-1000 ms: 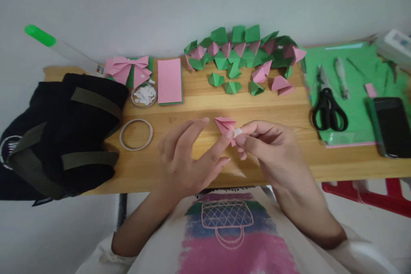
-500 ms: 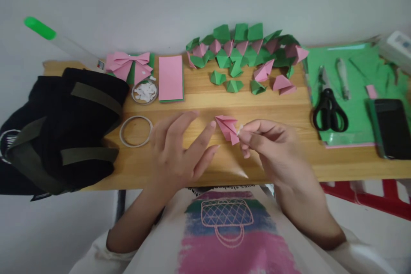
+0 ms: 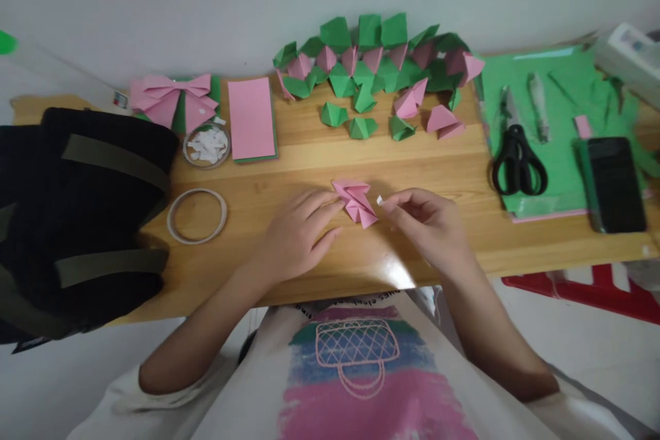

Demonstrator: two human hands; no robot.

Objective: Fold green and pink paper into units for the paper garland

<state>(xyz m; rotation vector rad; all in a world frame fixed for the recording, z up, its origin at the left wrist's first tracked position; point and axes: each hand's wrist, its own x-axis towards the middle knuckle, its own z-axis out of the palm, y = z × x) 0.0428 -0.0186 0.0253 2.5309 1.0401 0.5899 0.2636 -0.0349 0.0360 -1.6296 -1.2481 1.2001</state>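
Note:
A folded pink paper piece (image 3: 357, 205) lies on the wooden table in front of me. My left hand (image 3: 302, 230) rests open beside it, fingers stretched out, with the fingertips at its left edge. On the other side, my right hand (image 3: 427, 223) pinches a small white scrap (image 3: 380, 200) between thumb and forefinger, just apart from the pink paper. Whether the scrap is paper or tape cannot be made out. Further back stand small green folded pieces (image 3: 364, 128) and pink folded pieces (image 3: 444, 121), before a curved chain of green and pink folded paper (image 3: 371, 69).
To the left are a black bag (image 3: 103, 206), a tape ring (image 3: 196, 216), a round dish of white scraps (image 3: 207, 144), a pink bow (image 3: 172, 97) and a pink paper stack (image 3: 251, 117). Scissors (image 3: 518, 161) and a phone (image 3: 615, 184) lie on green sheets (image 3: 559, 185) at right.
My left hand has lowered to the table beside the pink folded piece. My right hand with the white scrap now sits slightly apart from that piece. The view has shifted a little.

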